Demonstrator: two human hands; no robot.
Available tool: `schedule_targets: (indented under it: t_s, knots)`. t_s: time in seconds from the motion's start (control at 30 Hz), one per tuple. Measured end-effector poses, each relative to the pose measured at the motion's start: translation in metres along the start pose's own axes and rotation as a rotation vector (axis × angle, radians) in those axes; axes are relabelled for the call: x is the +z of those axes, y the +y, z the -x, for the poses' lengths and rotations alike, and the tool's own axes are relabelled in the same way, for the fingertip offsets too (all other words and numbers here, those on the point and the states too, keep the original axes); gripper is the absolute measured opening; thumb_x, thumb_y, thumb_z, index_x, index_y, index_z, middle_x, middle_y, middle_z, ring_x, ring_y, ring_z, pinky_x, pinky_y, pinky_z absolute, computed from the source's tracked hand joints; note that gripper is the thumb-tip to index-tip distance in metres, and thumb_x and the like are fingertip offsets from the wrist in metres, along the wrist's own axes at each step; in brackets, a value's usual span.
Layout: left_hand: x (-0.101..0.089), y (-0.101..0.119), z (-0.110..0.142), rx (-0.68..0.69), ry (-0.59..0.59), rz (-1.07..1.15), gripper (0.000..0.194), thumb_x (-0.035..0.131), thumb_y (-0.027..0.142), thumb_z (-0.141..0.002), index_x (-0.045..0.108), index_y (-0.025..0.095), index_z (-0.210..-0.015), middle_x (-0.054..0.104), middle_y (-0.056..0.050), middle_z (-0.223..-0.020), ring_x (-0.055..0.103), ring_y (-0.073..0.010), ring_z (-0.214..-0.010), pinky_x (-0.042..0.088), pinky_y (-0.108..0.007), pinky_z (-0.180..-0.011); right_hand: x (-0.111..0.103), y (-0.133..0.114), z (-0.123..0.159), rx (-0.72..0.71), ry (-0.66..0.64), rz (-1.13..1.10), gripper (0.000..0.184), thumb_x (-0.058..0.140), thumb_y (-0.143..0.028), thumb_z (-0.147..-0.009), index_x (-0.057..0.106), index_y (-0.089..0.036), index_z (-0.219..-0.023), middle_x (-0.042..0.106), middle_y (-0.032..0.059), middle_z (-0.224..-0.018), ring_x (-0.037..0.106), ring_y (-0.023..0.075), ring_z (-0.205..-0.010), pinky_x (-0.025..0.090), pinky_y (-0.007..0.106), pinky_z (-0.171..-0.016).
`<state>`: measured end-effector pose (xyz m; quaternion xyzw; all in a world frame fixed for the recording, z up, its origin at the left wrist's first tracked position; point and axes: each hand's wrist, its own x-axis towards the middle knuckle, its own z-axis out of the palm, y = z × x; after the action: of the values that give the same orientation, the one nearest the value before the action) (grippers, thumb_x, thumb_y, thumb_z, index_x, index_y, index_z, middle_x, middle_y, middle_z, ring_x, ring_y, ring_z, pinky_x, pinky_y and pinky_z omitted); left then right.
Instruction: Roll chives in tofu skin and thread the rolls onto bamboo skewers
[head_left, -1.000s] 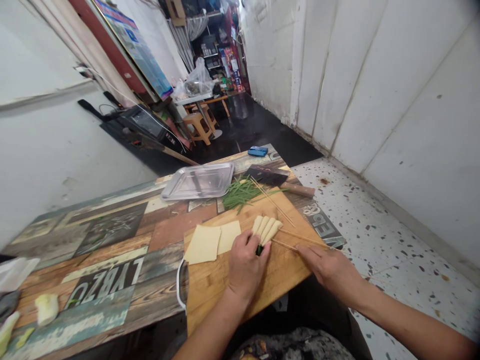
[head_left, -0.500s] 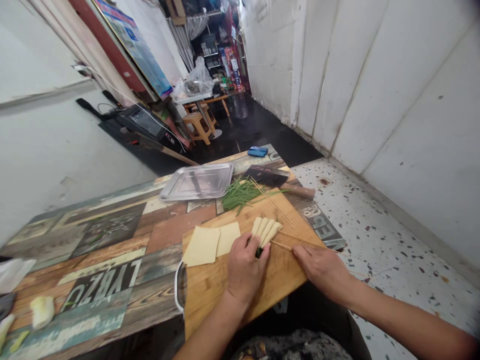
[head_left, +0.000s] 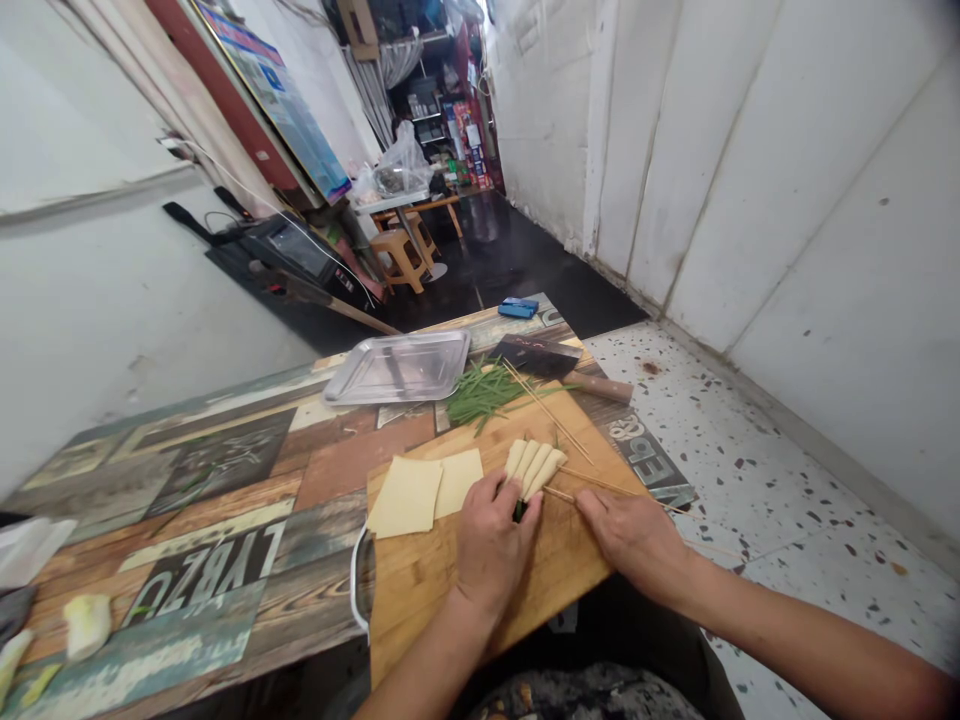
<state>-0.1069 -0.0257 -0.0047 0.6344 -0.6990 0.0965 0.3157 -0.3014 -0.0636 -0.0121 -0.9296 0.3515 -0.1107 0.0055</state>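
My left hand (head_left: 491, 545) presses down on the near ends of several pale rolled tofu-skin rolls (head_left: 532, 465) with green filling, lying side by side on a wooden cutting board (head_left: 450, 590). My right hand (head_left: 630, 535) pinches a thin bamboo skewer (head_left: 559, 494) whose tip points into the side of the rolls. Two flat pale tofu-skin sheets (head_left: 420, 490) lie on the board just left of my left hand. More skewers (head_left: 547, 410) lie across the board's far right part.
A pile of green chives (head_left: 480, 390), a cleaver (head_left: 555, 360) with a wooden handle and a metal tray (head_left: 401, 365) sit at the table's far side. A blue box (head_left: 517, 308) lies at the far edge. Pale vegetable pieces (head_left: 86, 615) rest at the near left. Speckled floor lies right.
My right hand has slid left along the board with the skewer, closing in on the rolls. My left hand stays on the rolls.
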Motion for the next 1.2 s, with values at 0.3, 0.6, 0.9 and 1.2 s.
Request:
schedule_targets:
  t_s: [0.3, 0.6, 0.9, 1.2]
  knots:
    - [-0.007, 0.009, -0.002, -0.003, -0.078, -0.117, 0.012, 0.064, 0.026, -0.084, 0.066, 0.015, -0.089, 0.065, -0.011, -0.096, 0.06, -0.0234, -0.087, 0.049, -0.036, -0.077, -0.001, -0.003, -0.007, -0.005, 0.016, 0.073, 0.013, 0.047, -0.007, -0.087, 0.054, -0.018, -0.084, 0.061, 0.0005, -0.072, 0.06, 0.0141, -0.061, 0.035, 0.026, -0.052]
    - [-0.014, 0.014, 0.002, -0.042, -0.136, -0.245, 0.019, 0.061, 0.034, -0.088, 0.065, 0.02, -0.101, 0.067, -0.006, -0.1, 0.061, -0.0228, -0.089, 0.038, -0.038, -0.077, -0.007, 0.018, 0.025, -0.094, 0.204, 0.018, 0.028, 0.038, -0.016, -0.095, 0.06, -0.011, -0.111, 0.058, 0.0073, -0.083, 0.053, 0.0207, -0.077, 0.044, 0.032, -0.066]
    - [-0.018, 0.018, -0.002, -0.085, -0.108, -0.187, 0.012, 0.064, 0.032, -0.086, 0.064, 0.021, -0.091, 0.069, -0.003, -0.091, 0.056, -0.0266, -0.102, 0.027, -0.044, -0.086, 0.009, 0.044, 0.045, -0.148, 0.133, -0.16, 0.037, 0.034, -0.017, -0.097, 0.05, -0.017, -0.131, 0.059, 0.0047, -0.086, 0.054, 0.0161, -0.075, 0.043, 0.027, -0.064]
    - [-0.015, 0.017, -0.004, -0.072, -0.078, -0.128, 0.007, 0.064, 0.025, -0.085, 0.063, 0.02, -0.09, 0.07, -0.002, -0.089, 0.057, -0.0254, -0.1, 0.026, -0.043, -0.086, 0.011, 0.045, 0.03, -0.233, 0.194, -0.285, 0.035, 0.033, -0.011, -0.095, 0.052, -0.01, -0.124, 0.057, 0.0044, -0.078, 0.051, 0.0132, -0.066, 0.038, 0.025, -0.058]
